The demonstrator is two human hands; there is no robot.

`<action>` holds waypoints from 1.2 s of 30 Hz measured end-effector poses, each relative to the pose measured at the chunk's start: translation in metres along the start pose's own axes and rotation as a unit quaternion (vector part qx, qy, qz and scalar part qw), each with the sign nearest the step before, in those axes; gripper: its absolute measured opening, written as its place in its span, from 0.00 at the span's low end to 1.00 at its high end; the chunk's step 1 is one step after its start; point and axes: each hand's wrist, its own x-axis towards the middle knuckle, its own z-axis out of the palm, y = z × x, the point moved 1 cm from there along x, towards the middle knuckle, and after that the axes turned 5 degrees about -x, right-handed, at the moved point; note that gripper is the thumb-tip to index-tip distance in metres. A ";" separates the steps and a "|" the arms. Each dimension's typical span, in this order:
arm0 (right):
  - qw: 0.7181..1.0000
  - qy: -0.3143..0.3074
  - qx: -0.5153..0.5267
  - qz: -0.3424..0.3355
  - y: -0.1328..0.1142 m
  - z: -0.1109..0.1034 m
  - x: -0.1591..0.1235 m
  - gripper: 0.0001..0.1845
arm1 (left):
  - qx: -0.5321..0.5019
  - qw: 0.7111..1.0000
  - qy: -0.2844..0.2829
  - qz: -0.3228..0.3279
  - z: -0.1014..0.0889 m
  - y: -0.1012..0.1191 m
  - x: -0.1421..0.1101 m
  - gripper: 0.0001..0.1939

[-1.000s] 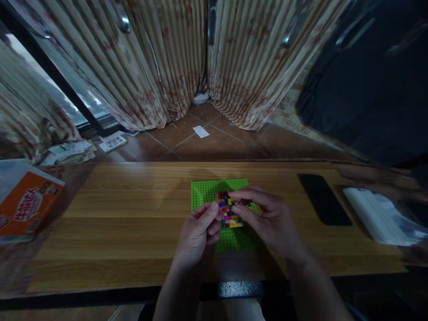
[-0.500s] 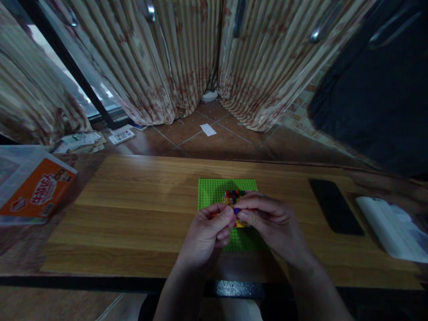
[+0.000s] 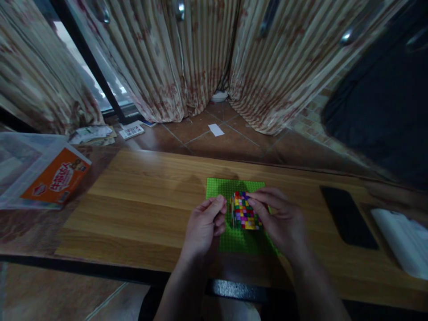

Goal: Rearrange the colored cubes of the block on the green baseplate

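A block of small multicoloured toy bricks (image 3: 245, 214) stands on the green studded baseplate (image 3: 214, 187). My right hand (image 3: 279, 218) reaches over the block's right side. Its thumb and forefinger pinch a small blue-purple brick (image 3: 248, 195) at the block's far top edge; whether it is pressed on is too small to tell. My left hand (image 3: 205, 223) is closed just left of the block, apart from it, thumb against the curled fingers. Anything inside that hand is hidden.
The baseplate lies on a wooden table (image 3: 133, 200). A black phone-like slab (image 3: 347, 216) and a white object (image 3: 401, 240) lie to the right. A clear plastic box with an orange label (image 3: 58, 176) stands at the left. Curtains (image 3: 200, 67) hang beyond the table.
My hands have moved apart, showing the brick block between them. The purple brick, earlier between both hands' fingertips, is now at my right fingertips over the block. The view has shifted slightly.
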 end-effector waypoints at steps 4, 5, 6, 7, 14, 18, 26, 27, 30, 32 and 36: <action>0.995 0.010 -0.084 -0.049 0.005 0.007 0.001 0.06 | -0.008 1.000 -0.004 -0.003 0.004 -0.002 -0.002 0.20; 0.993 0.015 -0.101 -0.054 0.005 0.008 0.001 0.05 | -0.010 1.000 -0.005 -0.003 0.005 -0.001 -0.002 0.20; 0.992 0.019 -0.115 -0.054 0.005 0.008 0.001 0.05 | -0.013 1.000 -0.005 -0.002 0.005 -0.001 -0.003 0.20; 0.990 0.023 -0.127 -0.052 0.004 0.009 0.001 0.04 | -0.016 1.000 -0.006 -0.001 0.005 0.000 -0.003 0.21; 0.985 0.031 -0.161 -0.047 0.004 0.012 0.004 0.04 | -0.020 1.000 -0.007 -0.008 0.004 0.003 -0.006 0.20; 0.987 0.030 -0.157 -0.031 0.006 0.014 0.006 0.04 | -0.025 1.000 -0.010 -0.009 0.004 0.003 -0.007 0.19; 0.987 0.037 -0.149 -0.034 0.006 0.015 0.006 0.05 | -0.028 1.000 -0.007 -0.011 0.004 0.004 -0.006 0.20; 0.987 0.036 -0.155 -0.038 0.006 0.015 0.006 0.05 | -0.028 1.000 -0.008 -0.011 0.004 0.004 -0.006 0.21; 0.983 0.035 -0.170 -0.058 0.005 0.015 0.005 0.06 | -0.032 0.999 -0.013 -0.013 0.004 0.004 -0.005 0.20; 0.980 0.034 -0.178 -0.076 0.005 0.014 0.005 0.07 | -0.034 0.999 -0.015 -0.010 0.004 0.003 -0.005 0.20; 0.977 0.033 -0.186 -0.100 0.006 0.014 0.004 0.07 | -0.034 0.999 -0.013 -0.008 0.004 0.003 -0.006 0.19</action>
